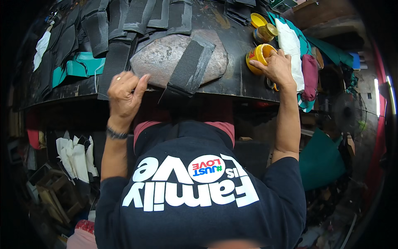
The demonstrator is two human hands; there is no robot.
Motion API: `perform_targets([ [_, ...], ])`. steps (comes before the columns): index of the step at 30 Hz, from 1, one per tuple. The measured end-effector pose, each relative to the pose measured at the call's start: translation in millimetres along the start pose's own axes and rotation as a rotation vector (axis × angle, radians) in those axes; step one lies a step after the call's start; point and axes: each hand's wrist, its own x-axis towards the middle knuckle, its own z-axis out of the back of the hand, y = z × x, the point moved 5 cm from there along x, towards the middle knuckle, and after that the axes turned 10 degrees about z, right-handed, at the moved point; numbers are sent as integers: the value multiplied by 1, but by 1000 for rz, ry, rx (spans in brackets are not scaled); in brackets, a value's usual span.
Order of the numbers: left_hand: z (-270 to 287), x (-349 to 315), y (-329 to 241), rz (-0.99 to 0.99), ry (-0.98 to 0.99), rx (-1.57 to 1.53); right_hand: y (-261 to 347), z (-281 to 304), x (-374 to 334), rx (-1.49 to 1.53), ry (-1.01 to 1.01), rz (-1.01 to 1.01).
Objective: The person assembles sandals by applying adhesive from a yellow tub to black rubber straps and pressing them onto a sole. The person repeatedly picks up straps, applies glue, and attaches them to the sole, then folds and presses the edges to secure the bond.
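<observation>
My right hand (pixel 277 68) is at a yellow plastic jar (pixel 253 60) on the right of the dark table, its thumb across the near side and its fingers at the open mouth. The fingertips are partly hidden by the rim. My left hand (pixel 124 93) is curled over the table's near edge, thumb raised, with nothing visible in it. Between my hands lies a flat grey stone slab (pixel 153 54). A black textured strip (pixel 184 68) with a greyish smeared border lies across the slab and hangs over the table edge.
Several black pieces with grey borders (pixel 141 14) cover the far side of the table (pixel 240 81). Green material (pixel 83 65) lies at left. Beyond the jar are another jar (pixel 265 33), a yellow lid (pixel 258 20), white cloth (pixel 289 43) and a maroon roll (pixel 309 76). A fan (pixel 348 108) stands right.
</observation>
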Motion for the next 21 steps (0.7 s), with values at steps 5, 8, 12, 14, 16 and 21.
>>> perform_targets([
  [5, 40, -42, -16, 263, 54, 435, -1, 3, -1, 14, -84, 21],
  [8, 37, -42, -35, 224, 156, 12, -17, 17, -11, 253, -343, -145],
  [12, -17, 0, -53, 29, 95, 36, -36, 19, -33, 130, -188, -442],
  [14, -43, 22, -59, -77, -9, 106, -31, 9, -41, 218, 41, -426],
  [16, -62, 35, -60, -121, -29, 110, -19, 2, -54, 309, 180, -334],
  [21, -86, 50, -49, 9, 216, -61, 40, -8, -67, 511, 135, -38],
])
